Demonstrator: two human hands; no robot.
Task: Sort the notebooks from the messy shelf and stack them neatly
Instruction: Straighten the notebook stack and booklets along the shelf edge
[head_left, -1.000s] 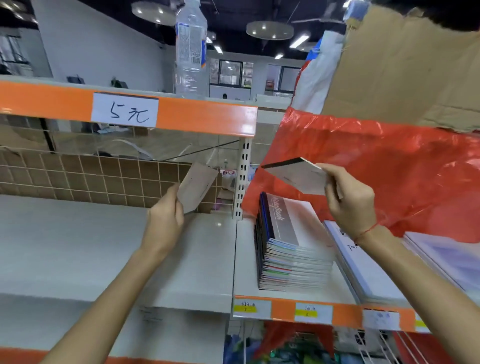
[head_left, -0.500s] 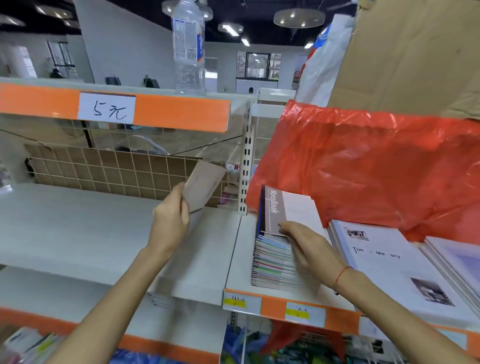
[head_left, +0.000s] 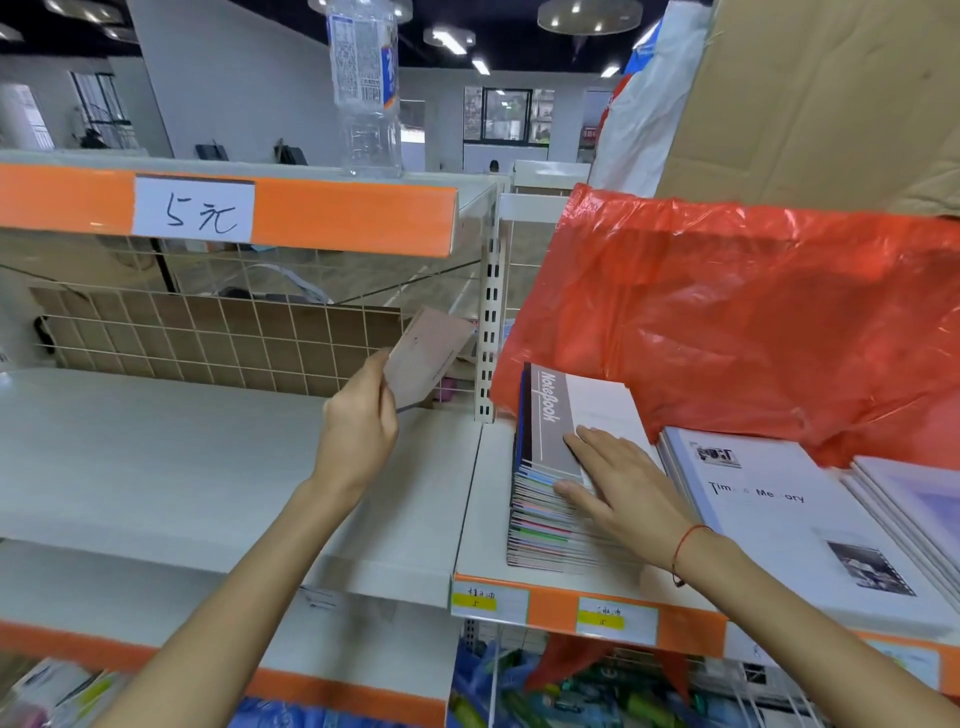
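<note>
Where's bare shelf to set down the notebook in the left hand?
Free: left shelf board, from the wire grid back to its front lip, left of the upright post. Crowded: right shelf, with the notebook stack under the right hand, white albums and red bag.

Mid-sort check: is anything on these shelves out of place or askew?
Yes. A red plastic sheet sags over the back of the stack of notebooks under the right hand. A clear plastic water bottle stands on the top shelf. The left hand holds a small grey-brown notebook tilted.
</note>
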